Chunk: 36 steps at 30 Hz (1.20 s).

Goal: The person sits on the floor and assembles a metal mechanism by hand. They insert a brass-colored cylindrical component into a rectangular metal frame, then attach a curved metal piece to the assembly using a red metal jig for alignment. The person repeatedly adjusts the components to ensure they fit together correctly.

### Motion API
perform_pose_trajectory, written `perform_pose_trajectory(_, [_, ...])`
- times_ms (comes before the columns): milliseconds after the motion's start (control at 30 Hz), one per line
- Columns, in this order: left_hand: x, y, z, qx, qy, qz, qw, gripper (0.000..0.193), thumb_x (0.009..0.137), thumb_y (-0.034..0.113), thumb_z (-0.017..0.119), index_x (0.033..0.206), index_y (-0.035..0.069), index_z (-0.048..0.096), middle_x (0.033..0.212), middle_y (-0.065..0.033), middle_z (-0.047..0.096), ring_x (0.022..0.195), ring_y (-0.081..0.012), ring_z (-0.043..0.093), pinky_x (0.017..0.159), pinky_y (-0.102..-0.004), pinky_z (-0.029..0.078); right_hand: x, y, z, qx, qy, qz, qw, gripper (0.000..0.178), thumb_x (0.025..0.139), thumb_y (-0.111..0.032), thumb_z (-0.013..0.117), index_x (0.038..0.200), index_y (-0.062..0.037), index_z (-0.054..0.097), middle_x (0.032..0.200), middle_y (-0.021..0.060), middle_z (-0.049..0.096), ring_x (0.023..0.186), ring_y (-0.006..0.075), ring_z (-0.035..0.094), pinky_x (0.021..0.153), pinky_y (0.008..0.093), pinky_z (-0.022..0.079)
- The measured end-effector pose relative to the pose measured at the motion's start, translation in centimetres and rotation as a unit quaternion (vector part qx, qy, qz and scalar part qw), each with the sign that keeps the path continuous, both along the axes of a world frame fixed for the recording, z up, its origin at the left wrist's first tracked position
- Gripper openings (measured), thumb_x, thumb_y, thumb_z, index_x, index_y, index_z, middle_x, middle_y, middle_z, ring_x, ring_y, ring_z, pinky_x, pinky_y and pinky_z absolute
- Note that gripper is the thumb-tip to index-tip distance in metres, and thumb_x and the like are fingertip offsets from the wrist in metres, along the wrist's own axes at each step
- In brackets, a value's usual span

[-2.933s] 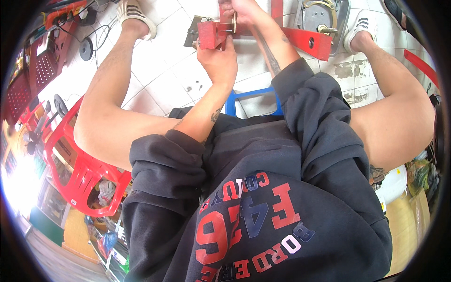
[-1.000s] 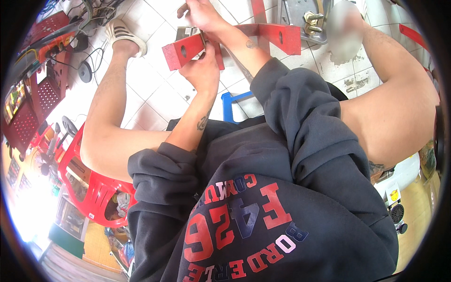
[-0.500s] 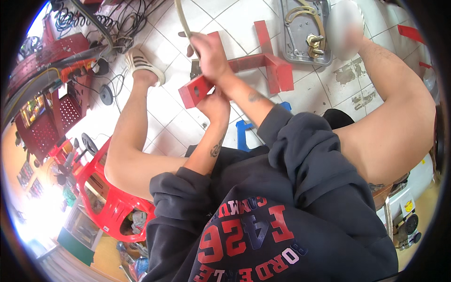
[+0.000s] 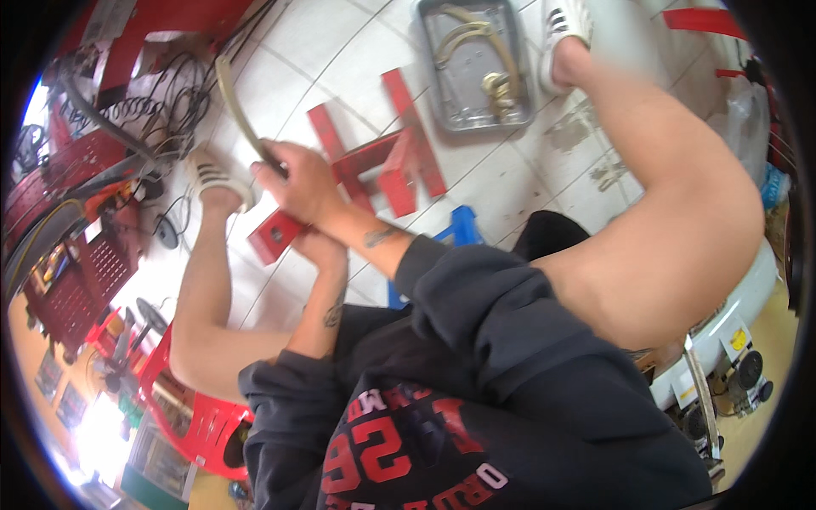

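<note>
My right hand (image 4: pixel 299 183) is closed around the lower end of a curved, olive-beige hose (image 4: pixel 234 102). The hose rises up and to the left, and a dark part shows beside my fingers. Below that wrist, my left hand (image 4: pixel 321 248) rests against a red metal block (image 4: pixel 274 236) with a round hole in its face. Its fingers are hidden behind the block and my right forearm. Just right of my hands, a red metal frame (image 4: pixel 374 159) with upright bars stands on the tiles; whether the block joins it is hidden.
A grey tray (image 4: pixel 438 106) holding a curved hose and brass fittings (image 4: pixel 500 92) lies at the far middle. A blue stool (image 4: pixel 463 225) is near my lap. Tangled cables (image 4: pixel 174 110) and a red machine (image 4: pixel 153 42) are far left. A red plastic chair (image 4: pixel 212 429) stands near left.
The view has shifted, so the tray and red frame appear further left. My hands and the block sit lower and more left in the picture. The hose leans further left, its free end now visible.
</note>
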State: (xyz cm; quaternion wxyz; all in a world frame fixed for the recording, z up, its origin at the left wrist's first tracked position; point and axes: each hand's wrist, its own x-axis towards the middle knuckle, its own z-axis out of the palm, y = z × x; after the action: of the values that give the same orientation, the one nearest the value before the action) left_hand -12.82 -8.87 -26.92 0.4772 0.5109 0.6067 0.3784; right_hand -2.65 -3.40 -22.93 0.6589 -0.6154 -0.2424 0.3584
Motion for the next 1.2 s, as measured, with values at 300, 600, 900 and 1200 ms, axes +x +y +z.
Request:
perform_pose_trajectory(300, [0.8,0.3,1.1,-0.034,0.032,-0.004,0.999,0.026,0.087,0.001,0.067,0.110,-0.004,0.057,0.109,-0.0069,0.063,0.096,-0.0145,0.061,0.083,-0.0320,0.049,0.1,0.0,-0.4,-0.066,0.004,0.011,0.998,0.033,0.090,-0.030,0.060,0.103,-0.0003,0.065,0.074,0.0151,0.065,0.076,0.0344,0.062,0.070,0.0439,0.047])
perform_pose_trajectory(600, [1.1,0.3,1.1,-0.029,0.047,-0.007,0.998,0.028,0.087,0.000,0.066,0.112,-0.005,0.056,0.110,-0.0086,0.062,0.097,-0.0152,0.060,0.085,-0.0325,0.049,0.4,0.4,-0.5,-0.050,0.020,0.005,0.999,0.025,0.090,-0.025,0.061,0.093,-0.0007,0.064,0.067,0.0135,0.062,0.063,0.0318,0.060,0.061,0.0407,0.045])
perform_pose_trajectory(900, [0.2,0.7,0.9,0.010,0.096,-0.052,0.994,0.033,0.079,-0.005,0.073,0.108,-0.008,0.058,0.107,-0.0127,0.065,0.096,-0.0173,0.061,0.087,-0.0333,0.049,1.1,2.0,-1.8,-0.215,-0.143,-0.029,0.966,0.019,0.094,-0.022,0.057,0.096,-0.0036,0.062,0.068,0.0204,0.064,0.068,0.0395,0.065,0.063,0.0511,0.050])
perform_pose_trajectory(1200, [0.6,1.2,2.2,-0.008,0.084,-0.018,0.996,0.027,0.077,-0.005,0.074,0.102,-0.007,0.064,0.099,-0.0117,0.069,0.090,-0.0183,0.065,0.085,-0.0327,0.051,1.2,3.0,-3.7,-0.205,-0.308,0.116,0.922,0.029,0.096,-0.027,0.052,0.094,-0.0001,0.062,0.071,0.0185,0.069,0.069,0.0369,0.069,0.061,0.0480,0.054])
